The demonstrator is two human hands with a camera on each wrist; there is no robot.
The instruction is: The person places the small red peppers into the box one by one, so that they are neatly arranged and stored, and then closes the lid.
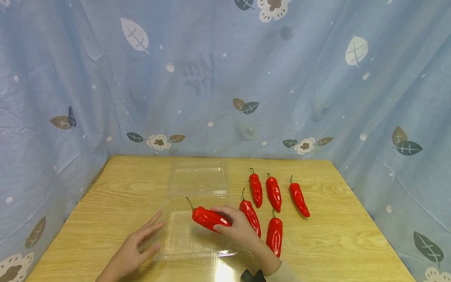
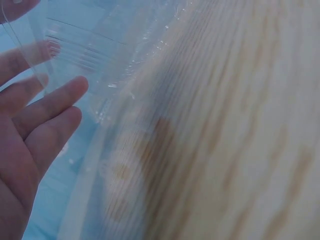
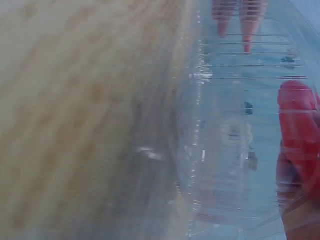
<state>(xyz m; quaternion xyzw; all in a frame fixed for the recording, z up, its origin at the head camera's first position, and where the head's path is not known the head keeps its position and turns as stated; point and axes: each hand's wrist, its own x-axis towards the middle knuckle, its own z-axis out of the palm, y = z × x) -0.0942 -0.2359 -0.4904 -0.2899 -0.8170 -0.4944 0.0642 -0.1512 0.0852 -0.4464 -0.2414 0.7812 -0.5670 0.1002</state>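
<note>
In the head view a long red pepper [image 1: 208,218] with a thin green stem is held by my right hand [image 1: 239,231], thumb and fingers round its right end. It is over the near half of a clear plastic clamshell box [image 1: 176,250], which lies unfolded. My left hand [image 1: 135,244] is beside the box's left edge, fingers extended and holding nothing. The left wrist view shows that hand [image 2: 30,125] close to the clear plastic wall; contact cannot be told. In the right wrist view the held pepper [image 3: 297,125] shows at the right edge, through clear plastic.
Several more red peppers lie to the right of the box, among them one [image 1: 251,217] close to my right wrist and one [image 1: 299,199] farthest right. The wooden table [image 1: 334,243] meets a blue patterned curtain [image 1: 211,78] at its back and sides.
</note>
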